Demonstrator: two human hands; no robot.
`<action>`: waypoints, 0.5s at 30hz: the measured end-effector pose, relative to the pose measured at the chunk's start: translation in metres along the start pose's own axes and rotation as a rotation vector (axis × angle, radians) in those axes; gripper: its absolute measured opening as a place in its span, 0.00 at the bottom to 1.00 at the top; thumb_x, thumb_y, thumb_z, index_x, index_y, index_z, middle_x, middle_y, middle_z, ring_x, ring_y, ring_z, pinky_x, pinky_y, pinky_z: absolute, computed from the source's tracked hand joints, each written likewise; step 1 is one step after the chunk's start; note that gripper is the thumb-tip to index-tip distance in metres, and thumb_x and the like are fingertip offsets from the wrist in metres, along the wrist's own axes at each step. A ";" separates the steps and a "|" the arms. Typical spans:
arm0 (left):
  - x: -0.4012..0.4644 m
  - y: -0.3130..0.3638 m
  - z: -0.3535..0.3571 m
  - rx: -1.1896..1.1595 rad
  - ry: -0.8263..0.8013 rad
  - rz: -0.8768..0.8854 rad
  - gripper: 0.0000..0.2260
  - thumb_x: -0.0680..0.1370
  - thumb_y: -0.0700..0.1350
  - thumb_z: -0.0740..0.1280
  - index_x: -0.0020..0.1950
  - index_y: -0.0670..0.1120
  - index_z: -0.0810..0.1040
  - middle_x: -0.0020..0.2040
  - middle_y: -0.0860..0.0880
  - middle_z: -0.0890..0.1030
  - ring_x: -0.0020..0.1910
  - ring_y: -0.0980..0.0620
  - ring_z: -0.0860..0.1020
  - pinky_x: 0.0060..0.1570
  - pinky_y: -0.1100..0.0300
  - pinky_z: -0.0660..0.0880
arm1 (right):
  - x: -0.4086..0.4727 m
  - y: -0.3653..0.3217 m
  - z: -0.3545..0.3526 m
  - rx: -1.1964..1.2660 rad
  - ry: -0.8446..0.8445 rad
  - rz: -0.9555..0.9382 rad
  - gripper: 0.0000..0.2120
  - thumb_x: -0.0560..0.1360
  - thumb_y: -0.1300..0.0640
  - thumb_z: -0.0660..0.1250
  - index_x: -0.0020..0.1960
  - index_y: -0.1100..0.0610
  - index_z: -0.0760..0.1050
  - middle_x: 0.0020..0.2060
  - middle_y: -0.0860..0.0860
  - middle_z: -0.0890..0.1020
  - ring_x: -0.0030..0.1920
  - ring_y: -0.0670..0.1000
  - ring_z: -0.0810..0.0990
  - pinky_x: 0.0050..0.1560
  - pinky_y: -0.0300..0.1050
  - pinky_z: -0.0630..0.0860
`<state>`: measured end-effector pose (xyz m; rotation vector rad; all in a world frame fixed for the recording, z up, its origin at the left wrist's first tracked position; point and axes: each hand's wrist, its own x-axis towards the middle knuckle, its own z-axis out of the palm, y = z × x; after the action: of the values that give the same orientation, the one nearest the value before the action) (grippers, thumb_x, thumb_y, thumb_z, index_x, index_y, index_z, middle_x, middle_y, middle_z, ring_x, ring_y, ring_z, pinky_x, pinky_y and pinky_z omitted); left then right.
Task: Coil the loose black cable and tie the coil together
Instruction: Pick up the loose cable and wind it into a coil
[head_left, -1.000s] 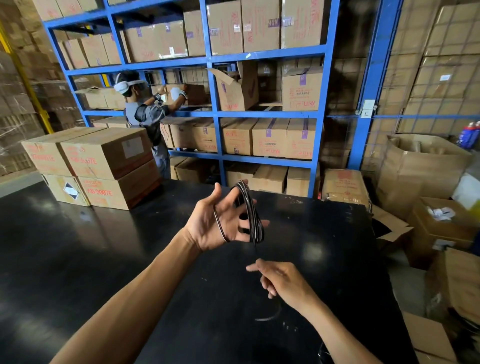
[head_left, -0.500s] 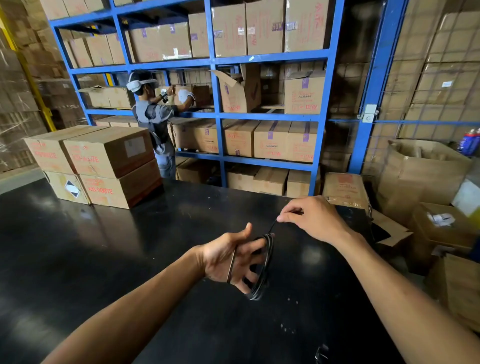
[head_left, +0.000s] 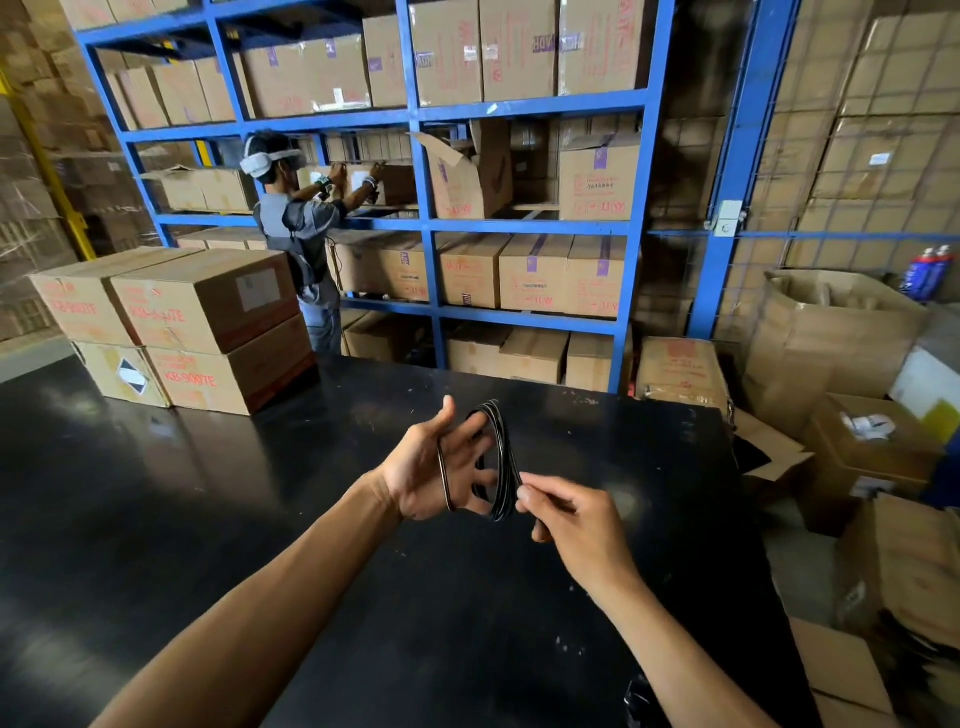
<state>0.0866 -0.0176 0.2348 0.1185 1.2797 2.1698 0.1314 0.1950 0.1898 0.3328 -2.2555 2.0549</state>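
Note:
The black cable (head_left: 503, 457) is wound in several loops around the spread fingers of my left hand (head_left: 431, 473), held above the black table (head_left: 260, 519). One loop crosses the palm; the main bundle sits over the fingertips. My right hand (head_left: 566, 517) is just right of the coil, its thumb and forefinger pinched on the cable at the bundle's lower right edge. The cable's free end is hidden by the fingers.
Stacked cardboard boxes (head_left: 202, 327) stand on the table's far left. Behind the table is a blue rack (head_left: 524, 226) full of boxes, with a person (head_left: 301, 239) reaching into it. Open cartons (head_left: 841, 338) crowd the floor on the right.
My right hand swung from below the coil up over it, then came down to the coil's lower right edge, laying on another turn. The left hand dipped, then rose and spread again.

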 end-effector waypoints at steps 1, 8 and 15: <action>0.000 0.000 0.002 -0.017 -0.031 0.010 0.33 0.79 0.69 0.52 0.79 0.53 0.63 0.82 0.49 0.59 0.75 0.29 0.62 0.70 0.23 0.47 | -0.001 -0.001 0.002 0.072 0.009 0.031 0.09 0.77 0.60 0.74 0.53 0.48 0.87 0.39 0.49 0.89 0.31 0.45 0.82 0.34 0.37 0.80; -0.002 -0.001 0.013 -0.127 -0.130 0.062 0.32 0.79 0.68 0.53 0.75 0.51 0.70 0.77 0.49 0.70 0.72 0.25 0.65 0.69 0.23 0.49 | 0.001 -0.005 0.002 0.059 0.060 0.057 0.03 0.71 0.56 0.79 0.41 0.53 0.86 0.33 0.55 0.87 0.33 0.50 0.84 0.32 0.42 0.81; 0.004 -0.009 0.016 -0.134 -0.185 0.105 0.32 0.78 0.70 0.51 0.71 0.52 0.76 0.74 0.50 0.73 0.72 0.27 0.66 0.68 0.22 0.53 | -0.005 -0.016 0.002 -0.330 0.182 -0.226 0.02 0.71 0.58 0.79 0.44 0.54 0.88 0.34 0.39 0.85 0.34 0.40 0.82 0.36 0.35 0.79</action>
<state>0.0936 0.0000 0.2352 0.3307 1.0426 2.2664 0.1395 0.1922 0.2041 0.3417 -2.2731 1.5098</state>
